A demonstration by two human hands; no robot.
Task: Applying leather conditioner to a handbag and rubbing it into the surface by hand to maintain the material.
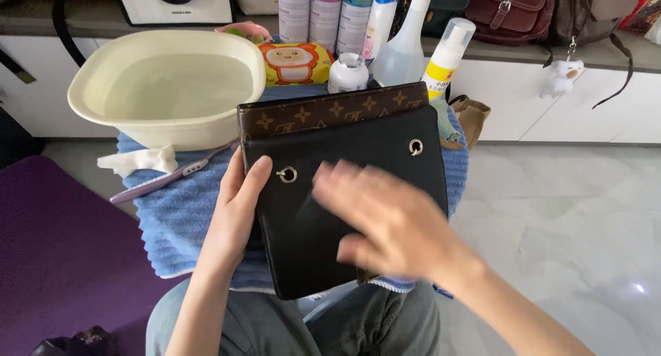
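Note:
A black leather bag (385, 156) with a brown patterned upper panel and two metal eyelets lies on a blue towel (175, 215) over my lap. My left hand (234, 211) grips the bag's left edge, thumb on the black front near the left eyelet. My right hand (389, 222), blurred, lies flat on the black front with fingers spread and holds nothing that I can see.
A cream basin (165, 87) of water stands at the back left. Beside it lie a white cloth (138, 160) and a lilac toothbrush (172, 177). Bottles and a spray bottle (403, 46) stand behind the bag, with other handbags (509, 12) on the shelf. A purple mat (62, 253) lies left.

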